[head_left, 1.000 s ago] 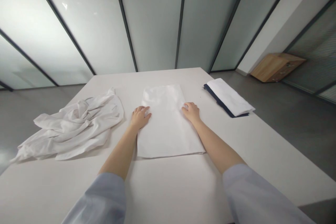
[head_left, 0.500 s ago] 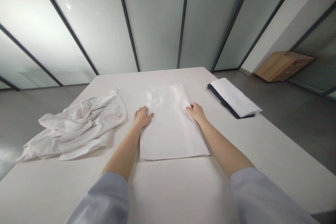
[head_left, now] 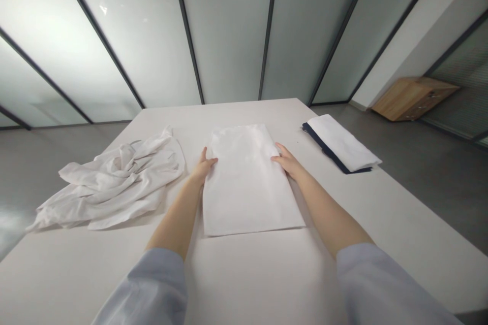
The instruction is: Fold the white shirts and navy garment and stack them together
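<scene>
Through the head camera, I have both forearms stretched forward over the smooth white table (head_left: 263, 279), angled slightly inward. My left hand (head_left: 203, 166) and right hand (head_left: 288, 163) have thumbs laid over opposite side edges of the folded white cloth (head_left: 246, 183); most other fingers are hidden, so I cannot tell whether they pinch it. That cloth lies flat between my hands, a neat, faintly shiny rectangle. Leftward sits a soft, rumpled white cloth (head_left: 125, 180); rightward, a folded white piece (head_left: 341, 142) rests on dark fabric (head_left: 327, 151).
</scene>
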The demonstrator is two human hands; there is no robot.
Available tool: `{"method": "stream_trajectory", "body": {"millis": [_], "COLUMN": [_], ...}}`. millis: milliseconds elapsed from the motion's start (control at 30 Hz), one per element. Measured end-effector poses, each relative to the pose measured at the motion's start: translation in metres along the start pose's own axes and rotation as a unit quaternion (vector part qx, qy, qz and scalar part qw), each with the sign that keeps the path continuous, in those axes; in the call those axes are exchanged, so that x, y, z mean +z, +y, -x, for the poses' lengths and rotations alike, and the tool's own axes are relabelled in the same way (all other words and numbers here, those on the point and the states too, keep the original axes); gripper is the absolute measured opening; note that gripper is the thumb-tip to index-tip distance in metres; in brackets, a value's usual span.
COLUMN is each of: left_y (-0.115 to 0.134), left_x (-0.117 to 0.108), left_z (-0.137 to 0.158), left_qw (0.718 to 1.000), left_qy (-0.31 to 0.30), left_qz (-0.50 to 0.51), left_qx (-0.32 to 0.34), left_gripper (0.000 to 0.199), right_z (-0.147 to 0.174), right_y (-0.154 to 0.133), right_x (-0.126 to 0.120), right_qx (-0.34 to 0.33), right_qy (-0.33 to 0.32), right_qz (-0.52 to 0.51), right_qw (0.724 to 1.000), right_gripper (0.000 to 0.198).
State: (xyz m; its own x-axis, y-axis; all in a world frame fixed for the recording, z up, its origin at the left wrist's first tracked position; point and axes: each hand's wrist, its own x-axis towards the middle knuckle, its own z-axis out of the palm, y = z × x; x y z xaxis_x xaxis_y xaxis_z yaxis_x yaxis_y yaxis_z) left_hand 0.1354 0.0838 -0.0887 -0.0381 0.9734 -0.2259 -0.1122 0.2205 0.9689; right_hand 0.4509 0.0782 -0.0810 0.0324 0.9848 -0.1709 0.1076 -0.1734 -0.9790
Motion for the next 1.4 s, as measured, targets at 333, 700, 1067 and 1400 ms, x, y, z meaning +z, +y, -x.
{"method": "stream_trajectory", "body": {"millis": [333, 700, 1067, 1400], "left_y": [0.01, 0.006, 0.05, 0.177], "left_x": [-0.01, -0.012, -0.014, 0.014], "left_z": [0.017, 0.014, 0.03, -0.001], "left_qw": [0.99, 0.993, 0.953, 0.705], "left_qy": [-0.139, -0.114, -0.106, 0.105], "left_qz": [0.012, 0.02, -0.255, -0.572], "left_qx": [-0.019, 0.0, 0.123, 0.405], "left_gripper": [0.08, 0.075, 0.061, 0.029], "right_z": [0.009, 0.003, 0.008, -0.03], "right_y": [-0.003, 0.001, -0.032, -0.154], "right_x": [-0.007, -0.011, -0.025, -0.034], "right_qx": [0.034, 0.028, -0.078, -0.295], "right_qy": [-0.106, -0.117, -0.077, 0.167], "right_qz": [-0.087, -0.098, 0.116, 0.404], "right_qw": [0.99, 0.988, 0.987, 0.85], "right_gripper": [0.063, 0.058, 0.049, 0.022]}}
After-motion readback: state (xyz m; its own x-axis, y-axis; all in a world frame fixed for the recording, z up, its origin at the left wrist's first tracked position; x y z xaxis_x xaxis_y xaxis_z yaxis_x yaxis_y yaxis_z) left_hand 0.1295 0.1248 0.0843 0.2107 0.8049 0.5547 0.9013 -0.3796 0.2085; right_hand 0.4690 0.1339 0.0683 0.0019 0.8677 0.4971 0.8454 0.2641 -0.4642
